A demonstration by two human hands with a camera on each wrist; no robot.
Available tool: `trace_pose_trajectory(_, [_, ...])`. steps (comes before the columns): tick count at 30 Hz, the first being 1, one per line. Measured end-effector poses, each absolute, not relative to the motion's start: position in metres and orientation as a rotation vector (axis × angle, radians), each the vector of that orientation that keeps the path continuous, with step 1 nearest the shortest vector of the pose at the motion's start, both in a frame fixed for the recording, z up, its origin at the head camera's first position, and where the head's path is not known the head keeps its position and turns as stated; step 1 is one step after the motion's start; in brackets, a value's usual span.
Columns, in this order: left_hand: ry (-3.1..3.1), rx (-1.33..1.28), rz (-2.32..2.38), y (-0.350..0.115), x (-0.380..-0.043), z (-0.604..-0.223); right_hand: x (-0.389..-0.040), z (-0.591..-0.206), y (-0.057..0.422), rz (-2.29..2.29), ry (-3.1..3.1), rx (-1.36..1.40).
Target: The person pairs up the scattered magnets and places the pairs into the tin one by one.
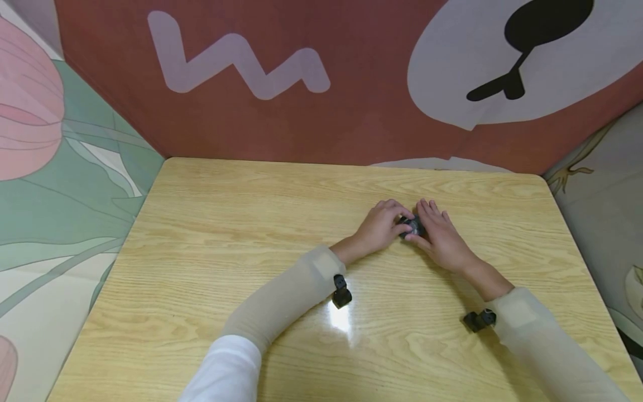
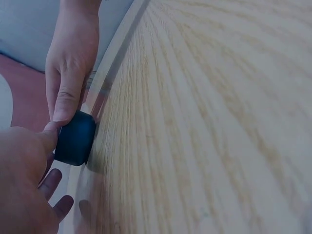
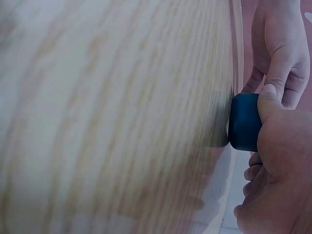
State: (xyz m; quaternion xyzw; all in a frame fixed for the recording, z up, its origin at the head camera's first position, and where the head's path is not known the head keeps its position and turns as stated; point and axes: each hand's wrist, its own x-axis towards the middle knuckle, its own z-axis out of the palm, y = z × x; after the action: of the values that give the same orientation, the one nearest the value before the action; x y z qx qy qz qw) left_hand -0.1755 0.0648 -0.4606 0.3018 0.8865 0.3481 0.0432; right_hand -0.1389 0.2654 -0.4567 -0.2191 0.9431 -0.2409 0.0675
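A small dark case with rounded corners [image 1: 414, 226] is at the far right part of the wooden table, between both hands. My left hand [image 1: 379, 226] grips its left side, thumb in front and bent fingers behind. On the other side, my right hand [image 1: 444, 237] holds it between the thumb and nearly straight fingers. In the left wrist view the case [image 2: 76, 139] looks dark teal, and the right thumb [image 2: 67, 100] lies against its upper edge. From the right wrist, the right thumb [image 3: 269, 102] rests on the case [image 3: 243, 122]; the left hand [image 3: 282, 53] is behind it.
The wood-grain table [image 1: 226, 212] meets a reddish-brown patterned backdrop [image 1: 361, 123] at the back. A floral hanging [image 1: 90, 184] borders the left side and a grey one [image 1: 603, 184] the right. Small black cameras [image 1: 341, 293] sit on both sleeved wrists.
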Motion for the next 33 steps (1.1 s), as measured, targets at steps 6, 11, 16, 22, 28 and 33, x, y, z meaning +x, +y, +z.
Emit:
trace_pose_trajectory(6, [2.703, 0.934, 1.074, 0.064, -0.176, -0.461, -0.14, -0.458, 0.266, -0.728, 2.844, -0.671])
trace_pose_trajectory(11, [2.695, 0.934, 1.074, 0.063, -0.175, -0.461, -0.139, -0.458, 0.265, -0.739, 2.839, -0.672])
trace_pose_trajectory(16, [2.698, 0.941, 1.064, 0.062, -0.176, -0.46, -0.14, -0.458, 0.266, -0.731, 2.834, -0.672])
trace_pose_trajectory(22, [2.712, 0.961, 1.005, 0.06, -0.177, -0.455, -0.141, -0.457, 0.268, -0.706, 2.833, -0.665])
trace_pose_trajectory(28, [2.727, 0.95, 0.966, 0.051, -0.184, -0.448, -0.141, -0.454, 0.268, -0.678, 2.824, -0.655])
trace_pose_trajectory(33, [2.733, 0.938, 0.97, 0.035, -0.189, -0.44, -0.142, -0.445, 0.269, -0.666, 2.838, -0.66])
